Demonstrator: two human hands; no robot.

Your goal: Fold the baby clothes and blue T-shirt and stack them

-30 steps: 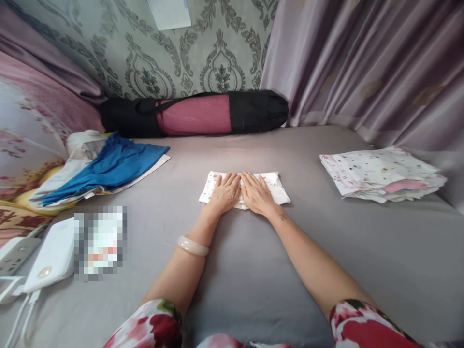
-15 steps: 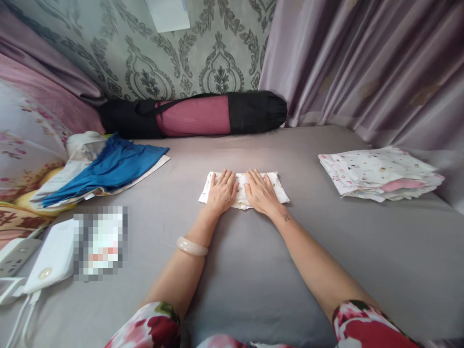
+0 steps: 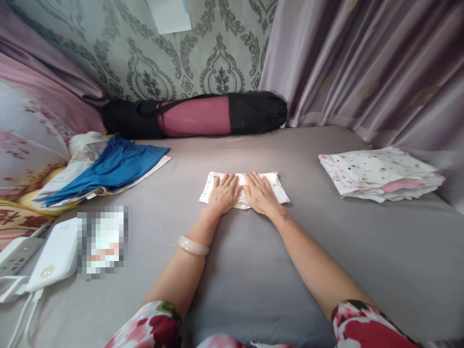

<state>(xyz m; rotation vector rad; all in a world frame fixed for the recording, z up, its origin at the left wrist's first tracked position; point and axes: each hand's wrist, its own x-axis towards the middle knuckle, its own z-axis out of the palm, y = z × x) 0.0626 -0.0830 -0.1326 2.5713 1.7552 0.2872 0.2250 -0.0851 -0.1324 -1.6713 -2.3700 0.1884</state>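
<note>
A small folded white cloth with a fine print (image 3: 279, 189) lies on the grey bed sheet (image 3: 253, 270) in the middle. My left hand (image 3: 224, 194) rests flat on its left half, fingers stretched out. My right hand (image 3: 259, 193) lies flat on its right half, fingers likewise extended. The two hands sit side by side, nearly touching. A pale bangle (image 3: 193, 246) circles my left wrist.
A stack of folded printed cloths (image 3: 380, 173) sits at the right by the mauve curtain. A black and pink rolled bag (image 3: 195, 115) lies along the wall. A blue garment (image 3: 112, 166) tops a pile at the left. White devices and cables (image 3: 47, 261) lie at the near left.
My hands slid apart a little over the folded cloth and have come back closer together. The cloth stays where it was.
</note>
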